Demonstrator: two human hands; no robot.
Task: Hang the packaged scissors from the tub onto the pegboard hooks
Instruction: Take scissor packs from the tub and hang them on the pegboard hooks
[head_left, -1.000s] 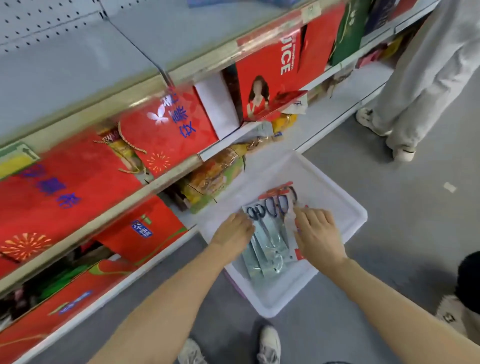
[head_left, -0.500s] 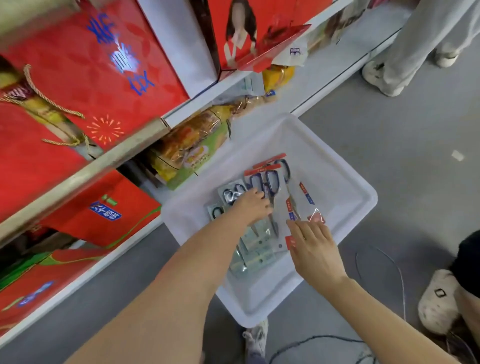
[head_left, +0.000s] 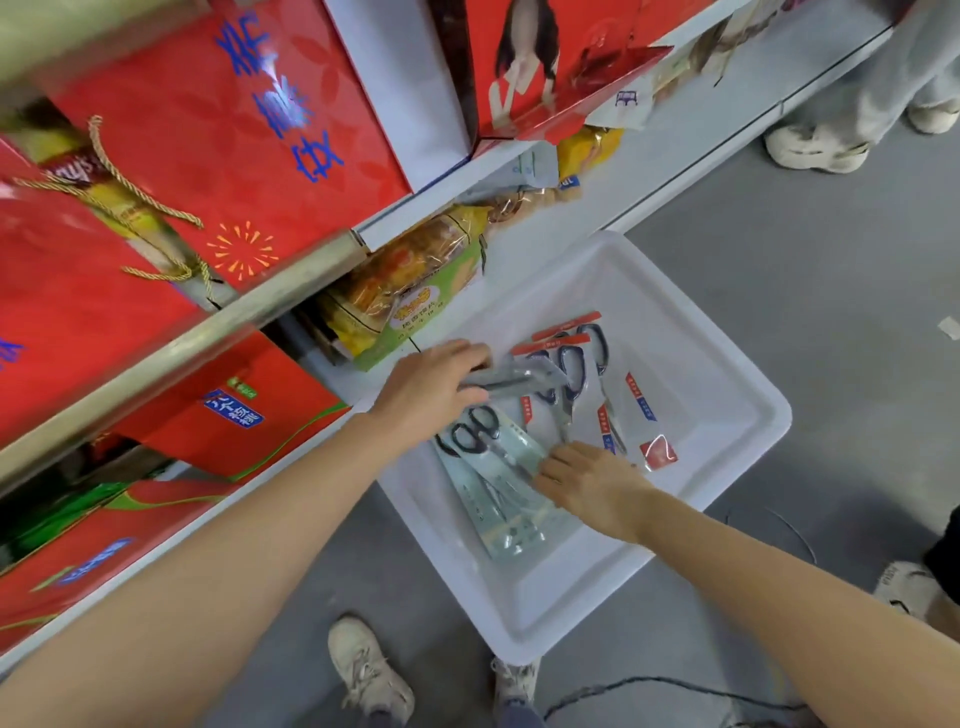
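A white plastic tub (head_left: 727, 467) sits on the grey floor below the shelves. Inside lie several packaged scissors: dark-handled ones in clear packs with red header strips (head_left: 569, 364) at the far side, and greenish-backed packs (head_left: 498, 483) nearer me. My left hand (head_left: 431, 389) is closed around one clear pack (head_left: 511, 376), raised at the tub's left side. My right hand (head_left: 587, 480) presses its fingertips on the edge of the greenish packs. No pegboard is in view.
Shelves with red gift boxes (head_left: 218, 130) and snack bags (head_left: 405, 296) run along the left, a metal shelf edge (head_left: 208, 332) jutting out. Another person's shoes (head_left: 815, 148) stand at top right. My shoes (head_left: 369, 670) and a black cable (head_left: 649, 680) are on the floor near me.
The view has dropped toward the tub. My left hand shifted to the tub's left side and closed on a clear pack, lifting it. My right hand moved left onto the greenish packs.
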